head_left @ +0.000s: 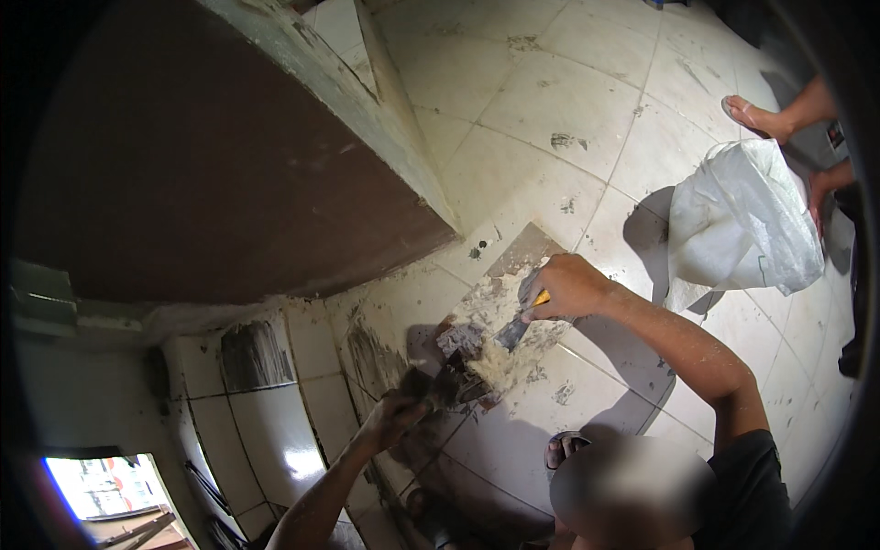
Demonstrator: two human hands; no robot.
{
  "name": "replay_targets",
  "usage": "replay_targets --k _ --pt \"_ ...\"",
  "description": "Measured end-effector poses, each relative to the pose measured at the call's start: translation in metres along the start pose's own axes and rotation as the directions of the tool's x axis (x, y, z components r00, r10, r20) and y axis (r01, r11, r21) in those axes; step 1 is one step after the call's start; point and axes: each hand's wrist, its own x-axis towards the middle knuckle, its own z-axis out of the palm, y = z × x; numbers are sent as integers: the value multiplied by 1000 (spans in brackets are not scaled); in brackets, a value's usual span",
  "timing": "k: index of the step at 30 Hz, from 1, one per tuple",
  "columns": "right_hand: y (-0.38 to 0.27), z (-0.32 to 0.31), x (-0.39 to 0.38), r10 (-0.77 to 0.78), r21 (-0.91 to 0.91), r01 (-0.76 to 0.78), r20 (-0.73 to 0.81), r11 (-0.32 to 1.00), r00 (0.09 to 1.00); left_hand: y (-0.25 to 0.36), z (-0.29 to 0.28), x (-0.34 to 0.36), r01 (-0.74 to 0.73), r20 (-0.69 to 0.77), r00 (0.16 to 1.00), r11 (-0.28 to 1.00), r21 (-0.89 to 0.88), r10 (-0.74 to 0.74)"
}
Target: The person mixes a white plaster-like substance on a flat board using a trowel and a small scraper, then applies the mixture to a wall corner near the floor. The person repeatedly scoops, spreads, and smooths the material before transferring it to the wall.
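Observation:
A putty knife (pixel 511 335) with a yellow handle is in my right hand (pixel 573 286), fingers wrapped round it. Its blade points down into a spread of crumbly off-white mix (pixel 502 298). The mix lies over a flat greyish board or tile (pixel 529 249) on the floor and spills past its near side. At the near left of the pile is a darker grey, wet-looking lump (pixel 458 341). My left hand (pixel 394 420) is closed on a dark flat tool (pixel 446 383) that reaches the pile's edge; shadow hides its exact kind.
A white woven sack (pixel 747 225) stands on the stained tile floor (pixel 522 174) to the right. Behind it are another person's feet (pixel 763 119). A large brown panel with a pale edge (pixel 238 174) overhangs at upper left. Below it is a smeared tiled wall (pixel 266 426).

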Motion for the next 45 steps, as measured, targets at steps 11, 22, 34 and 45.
replay_targets --k 11,22,34,45 --pt "18 20 -2 40 155 -31 -55 987 998 3 -4 5 261 170 953 964 -47 -249" --pt "26 35 -7 88 242 -75 -46 967 995 -52 5 2 -195 130 976 964 181 173" --pt "6 29 -15 52 92 -40 -131 995 990 -26 2 -3 -69 161 985 995 73 56" --pt "7 33 -17 -8 206 35 -133 978 991 -20 6 -4 57 101 994 994 -88 -48"
